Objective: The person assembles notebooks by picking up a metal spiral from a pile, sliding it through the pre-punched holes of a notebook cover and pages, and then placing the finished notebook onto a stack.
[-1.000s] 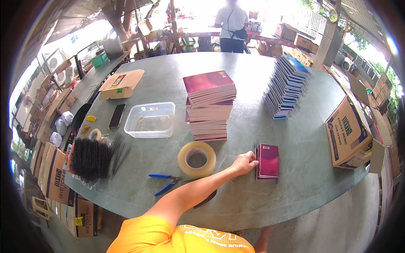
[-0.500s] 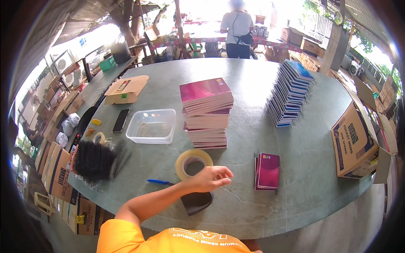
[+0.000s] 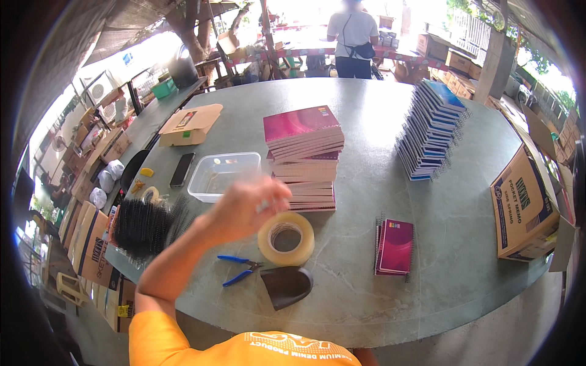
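Note:
My left hand [image 3: 256,200] is in the air over the near side of a tall stack of magenta notebooks [image 3: 300,125], by the corner of a clear plastic box [image 3: 203,194]. Motion smears its fingers, so their pose is unclear. Below it lie a large roll of clear tape [image 3: 265,239], blue-handled cutting pliers [image 3: 234,258] and a dark curved block [image 3: 284,290]. Two or so small magenta spiral notebooks [image 3: 395,245] lie to the right, wire spirals at their edges. My right hand is out of view; only a bit of skin shows at the lower edge.
Black wire spirals [image 3: 143,226] lie in a heap at left, near a phone [image 3: 182,169] and a flattened carton [image 3: 189,125]. A leaning stack of blue spiral notebooks [image 3: 430,131] stands far right. An open cardboard box [image 3: 522,207] sits at the right edge. A person [image 3: 353,39] stands beyond the table.
My left hand has moved left and up, away from the spot right of the tape roll, uncovering the pliers and the dark block. The whole view has shifted slightly.

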Available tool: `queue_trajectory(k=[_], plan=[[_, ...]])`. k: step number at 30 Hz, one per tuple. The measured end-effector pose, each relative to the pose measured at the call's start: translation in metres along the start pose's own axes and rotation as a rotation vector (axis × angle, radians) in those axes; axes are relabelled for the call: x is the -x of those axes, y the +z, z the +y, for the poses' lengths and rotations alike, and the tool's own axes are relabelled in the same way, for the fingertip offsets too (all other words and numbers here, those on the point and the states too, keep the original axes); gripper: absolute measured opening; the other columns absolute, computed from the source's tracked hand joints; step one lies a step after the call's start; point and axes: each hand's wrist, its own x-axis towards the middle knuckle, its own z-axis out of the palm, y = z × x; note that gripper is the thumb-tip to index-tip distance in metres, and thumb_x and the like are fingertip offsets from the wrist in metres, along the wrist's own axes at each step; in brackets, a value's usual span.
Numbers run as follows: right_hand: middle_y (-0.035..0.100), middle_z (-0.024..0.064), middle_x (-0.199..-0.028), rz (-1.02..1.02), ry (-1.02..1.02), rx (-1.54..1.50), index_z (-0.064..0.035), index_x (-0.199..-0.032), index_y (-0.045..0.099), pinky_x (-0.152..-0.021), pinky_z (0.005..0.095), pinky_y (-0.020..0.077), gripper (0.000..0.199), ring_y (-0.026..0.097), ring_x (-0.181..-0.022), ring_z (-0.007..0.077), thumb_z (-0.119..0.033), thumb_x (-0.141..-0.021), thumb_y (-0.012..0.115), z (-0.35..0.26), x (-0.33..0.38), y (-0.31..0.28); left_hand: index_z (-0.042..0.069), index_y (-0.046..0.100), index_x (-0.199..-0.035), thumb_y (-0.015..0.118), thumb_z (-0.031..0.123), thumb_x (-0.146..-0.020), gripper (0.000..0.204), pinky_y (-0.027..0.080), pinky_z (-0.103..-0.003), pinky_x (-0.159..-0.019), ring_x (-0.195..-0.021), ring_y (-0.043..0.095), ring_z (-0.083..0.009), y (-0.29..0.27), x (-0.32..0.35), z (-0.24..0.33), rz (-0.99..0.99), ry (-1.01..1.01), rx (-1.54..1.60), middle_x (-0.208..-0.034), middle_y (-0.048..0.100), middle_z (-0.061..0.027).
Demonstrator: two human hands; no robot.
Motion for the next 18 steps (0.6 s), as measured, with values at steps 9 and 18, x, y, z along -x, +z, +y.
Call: queue_trajectory(k=[9,18], plan=[[0.061,0.0134,-0.088,-0.034,0.002,0.002,0.0002,-0.1,0.059,-0.071,0.0354,0.0486,0.035,0.06,-0.08,0.0251,-0.034,-0.09,0.056,-0.007,0.0,0.009,0.003,0.063,-0.095,0.067,0.015,-0.083,0.018,0.046,-0.038,-0.084,-0.094,0.058,-0.0292,-0.038,-0.073,-0.026,0.119,0.107,-0.517,-0.094,0.064,-0.0118],[0.062,0.0134,-0.09,-0.078,-0.016,0.027,-0.0006,-0.101,0.06,-0.072,0.035,0.0488,0.034,0.061,-0.081,0.0249,-0.033,-0.091,0.056,-0.018,-0.01,0.013,0.0,0.062,-0.103,0.068,0.017,-0.081,0.029,0.046,-0.04,-0.089,-0.098,0.058,-0.0313,-0.035,-0.078,-0.04,-0.001,0.056,-0.456,-0.099,0.063,-0.0165]])
